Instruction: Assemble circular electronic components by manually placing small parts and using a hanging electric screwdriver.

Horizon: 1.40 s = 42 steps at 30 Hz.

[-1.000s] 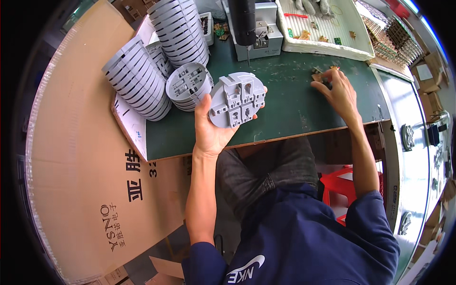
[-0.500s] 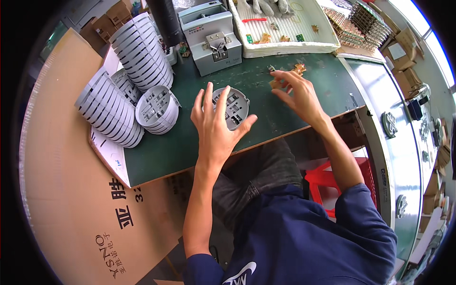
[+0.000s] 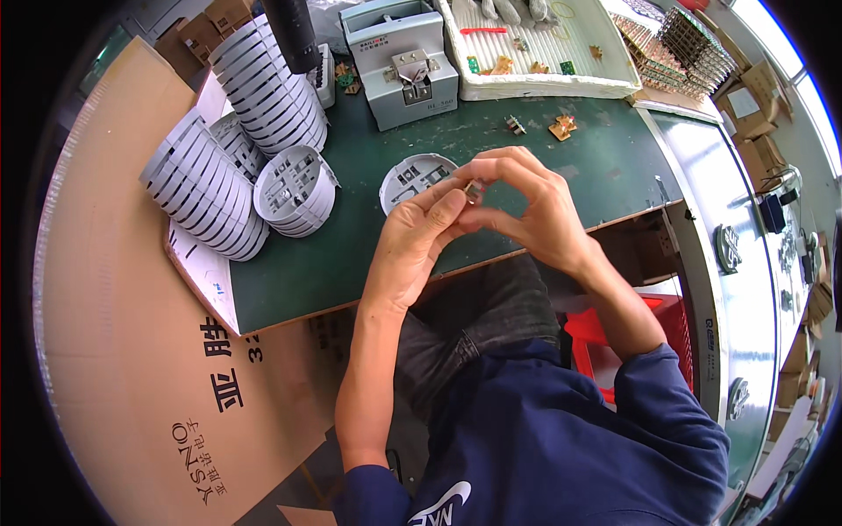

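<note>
Both my hands meet over the near part of the bench. Between the fingertips is a small tan circuit board [image 3: 474,192] with a shiny metal part, mostly covered by fingers. My left hand [image 3: 423,230] pinches it from the left, thumb uppermost. From the right, my right hand [image 3: 537,203] grips it with curled fingers. Just behind my left fingers a round grey plastic housing [image 3: 405,182] lies on the green bench, its slotted inside facing up and its near right side hidden. Beyond the hands rest a small metal-and-white component [image 3: 515,125] and some orange-brown circuit boards [image 3: 562,128].
Tall stacks of grey housings [image 3: 203,188] stand at the left, with a shorter stack [image 3: 294,191] beside them. A grey machine [image 3: 402,74] and a white foam tray [image 3: 548,85] of parts occupy the back. A dark tube [image 3: 292,35] hangs near the machine.
My right hand has come left and toward me with the circuit board. My left hand has left the round housing's edge and closed on the board too. The view has shifted slightly.
</note>
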Motion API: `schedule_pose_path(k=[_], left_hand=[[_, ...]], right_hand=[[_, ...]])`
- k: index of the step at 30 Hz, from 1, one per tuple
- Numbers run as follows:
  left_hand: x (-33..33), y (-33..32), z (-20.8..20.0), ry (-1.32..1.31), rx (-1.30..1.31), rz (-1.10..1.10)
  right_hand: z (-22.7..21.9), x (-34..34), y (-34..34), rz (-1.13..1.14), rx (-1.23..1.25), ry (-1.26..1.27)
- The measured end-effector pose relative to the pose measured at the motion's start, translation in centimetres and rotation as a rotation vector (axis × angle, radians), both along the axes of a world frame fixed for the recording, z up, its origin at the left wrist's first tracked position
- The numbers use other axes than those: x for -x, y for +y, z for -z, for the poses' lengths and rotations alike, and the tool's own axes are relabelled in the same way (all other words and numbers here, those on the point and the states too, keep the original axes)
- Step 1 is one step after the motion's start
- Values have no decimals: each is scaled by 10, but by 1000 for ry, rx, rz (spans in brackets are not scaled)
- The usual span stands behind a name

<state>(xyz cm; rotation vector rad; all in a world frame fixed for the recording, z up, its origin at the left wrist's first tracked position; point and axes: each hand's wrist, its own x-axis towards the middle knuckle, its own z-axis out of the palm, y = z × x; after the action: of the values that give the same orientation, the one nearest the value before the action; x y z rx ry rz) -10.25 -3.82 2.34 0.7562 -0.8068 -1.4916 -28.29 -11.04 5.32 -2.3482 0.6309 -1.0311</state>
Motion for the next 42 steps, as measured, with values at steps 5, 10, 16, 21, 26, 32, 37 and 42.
schedule_pose_path(k=[5,10,16,21,26,32,37,42], left_hand=[[-26,6,-2,-146,-60,121],[-39,10,-3,-259,-110,228],[-26,19,-10,-301,-68,62],[-16,29,-10,-561,142,-218],[-4,29,-8,-988,419,-501],[-4,31,-4,-1095,476,-570],[-10,27,1,-1131,425,-644],[-12,15,28,-1458,327,-782]], right_hand=[[-5,12,-15,-278,-160,56],[-17,11,-14,-367,-195,297],[-9,10,-19,-396,-473,183],[4,11,-21,-388,-804,4],[7,8,-16,-347,-833,-41],[14,6,-14,-310,-613,22],[11,-4,-22,-218,-475,33],[10,-42,-61,-188,123,139]])
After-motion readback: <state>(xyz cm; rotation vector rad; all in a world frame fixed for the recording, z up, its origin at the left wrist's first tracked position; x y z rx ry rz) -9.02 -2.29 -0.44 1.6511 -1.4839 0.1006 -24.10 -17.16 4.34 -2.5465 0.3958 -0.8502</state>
